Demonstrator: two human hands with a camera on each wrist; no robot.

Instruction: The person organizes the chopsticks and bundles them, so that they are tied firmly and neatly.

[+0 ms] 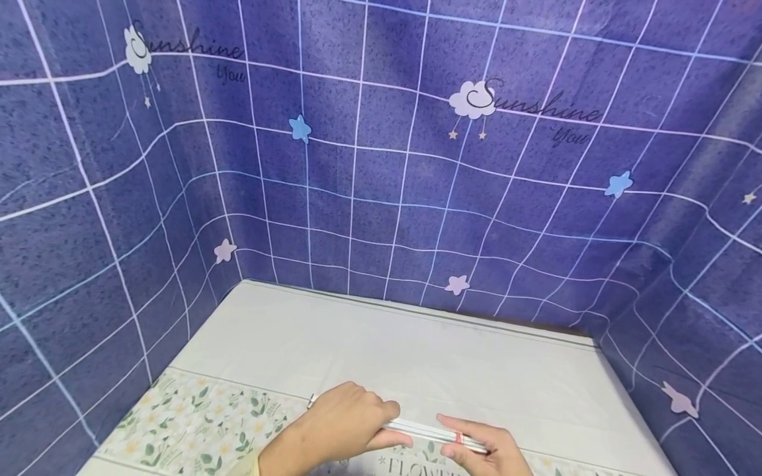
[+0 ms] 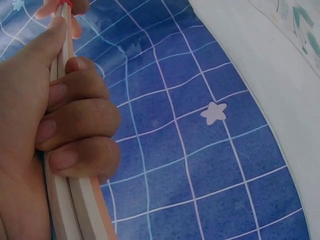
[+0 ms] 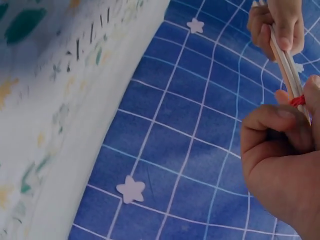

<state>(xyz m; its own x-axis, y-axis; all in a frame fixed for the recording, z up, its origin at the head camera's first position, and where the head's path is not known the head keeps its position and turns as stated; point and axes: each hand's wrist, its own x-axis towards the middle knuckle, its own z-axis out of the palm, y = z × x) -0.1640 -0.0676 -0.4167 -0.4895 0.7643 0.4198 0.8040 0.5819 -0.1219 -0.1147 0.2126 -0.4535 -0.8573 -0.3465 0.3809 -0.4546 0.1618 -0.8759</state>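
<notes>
Both hands hold a bundle of long slim pale sticks (image 1: pixel 423 431), one of them peach-coloured along its side in the left wrist view. My left hand (image 1: pixel 339 426) wraps its fingers round the bundle, thumb laid along it. A short end of the bundle shows past that hand on the left in the head view. Near the other end, a red tie (image 3: pixel 297 101) circles the sticks. There my right hand (image 1: pixel 491 449) pinches the bundle between thumb and fingers, right at the tie. The sticks' middle lies bare between the hands.
Below the hands lies a table with a white cover (image 1: pixel 381 337), carrying a band of printed flowers (image 1: pixel 196 416) and lettering. Blue-purple gridded curtains (image 1: pixel 381 165) with stars and clouds hang behind it and along both sides.
</notes>
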